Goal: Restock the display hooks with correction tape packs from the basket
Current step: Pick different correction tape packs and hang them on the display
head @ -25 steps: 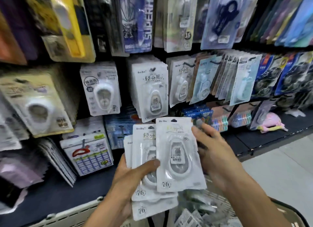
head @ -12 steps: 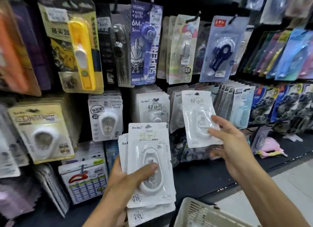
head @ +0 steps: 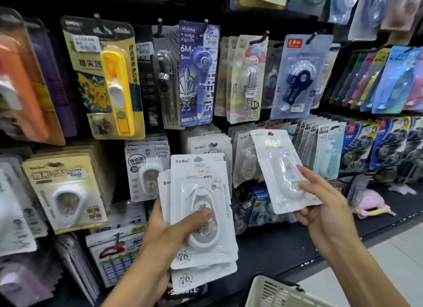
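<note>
My left hand grips a small stack of white correction tape packs, thumb across the front pack's oval dispenser. My right hand pinches a single white correction tape pack by its lower right part and holds it tilted in front of the display. Behind it hang matching white packs on a hook and another row of the same brand to their left. The white basket shows at the bottom edge.
The black display wall is crowded with hanging stationery: a yellow clip dispenser pack, a blue pen-type tape pack, a navy tape pack. A dark shelf ledge runs below; a pink item lies on it.
My right hand has carried the single pack up and right, away from the stack, toward the hanging white packs. The view has tilted up, so the basket sits lower in frame.
</note>
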